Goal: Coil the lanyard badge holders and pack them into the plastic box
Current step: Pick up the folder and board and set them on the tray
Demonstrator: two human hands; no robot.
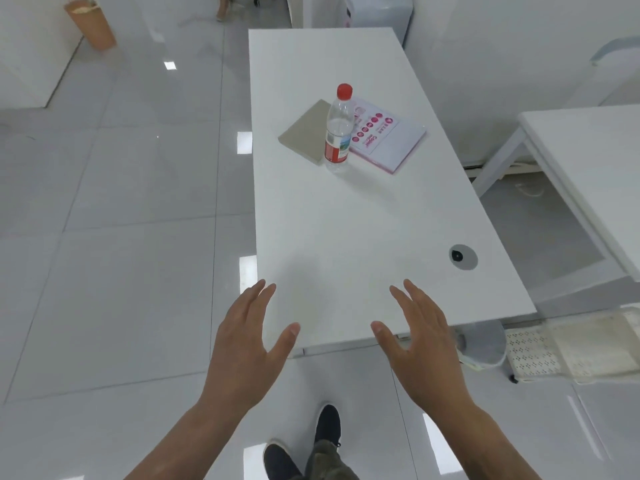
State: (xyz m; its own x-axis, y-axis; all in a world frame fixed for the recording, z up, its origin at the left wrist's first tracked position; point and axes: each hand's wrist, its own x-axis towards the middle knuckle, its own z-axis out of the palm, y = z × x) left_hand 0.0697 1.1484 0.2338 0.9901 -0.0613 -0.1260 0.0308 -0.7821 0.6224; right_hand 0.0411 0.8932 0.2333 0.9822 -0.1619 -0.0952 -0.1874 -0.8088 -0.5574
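left hand (247,336) spread wide, nothing held, over desk (363,220) near edge | right hand (417,336) likewise | lanyards, plastic box nowhere visible | water bottle (338,131) mid-desk toward far edge

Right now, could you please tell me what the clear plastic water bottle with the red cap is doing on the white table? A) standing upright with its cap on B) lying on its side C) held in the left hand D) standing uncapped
A: the clear plastic water bottle stands upright on the white table, red cap on, with both hands away from it.
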